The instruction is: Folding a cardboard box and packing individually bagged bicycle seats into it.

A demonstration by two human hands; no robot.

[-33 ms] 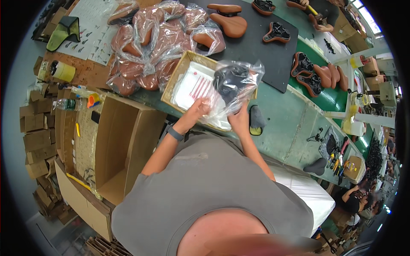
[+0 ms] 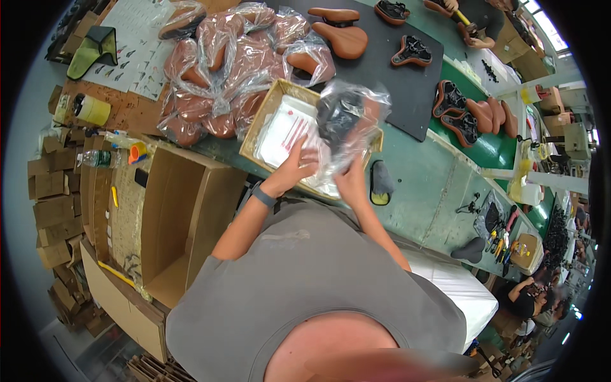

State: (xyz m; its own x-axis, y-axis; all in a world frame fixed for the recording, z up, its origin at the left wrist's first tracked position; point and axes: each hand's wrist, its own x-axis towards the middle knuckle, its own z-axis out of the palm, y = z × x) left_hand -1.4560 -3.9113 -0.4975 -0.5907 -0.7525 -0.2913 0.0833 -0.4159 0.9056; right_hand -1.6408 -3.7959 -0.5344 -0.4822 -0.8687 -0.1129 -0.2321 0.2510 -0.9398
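Note:
A bicycle saddle (image 2: 344,120) in a clear plastic bag (image 2: 337,159) is tilted over an open cardboard box (image 2: 262,113), its black underside and a strip of brown showing. My left hand (image 2: 294,170) grips the near left part of the bag, with its fingers partly behind the film. On the near right side, my right hand (image 2: 351,183) pinches the same bag; its fingertips are partly hidden. Inside the box lies a stack of white plastic bags (image 2: 286,130) with red print, next to my left fingers.
Bagged brown saddles (image 2: 245,60) are heaped beyond the box. Bare saddles (image 2: 344,38) lie on a black mat (image 2: 407,95). Right of the box sits a small grey pad (image 2: 382,181). A large open carton (image 2: 178,216) stands at left. Another person (image 2: 477,32) holds a hammer at far right.
The bagged saddle has turned, so more of its brown side shows. My left fingers have shifted up along the bag, and my right hand has moved slightly left.

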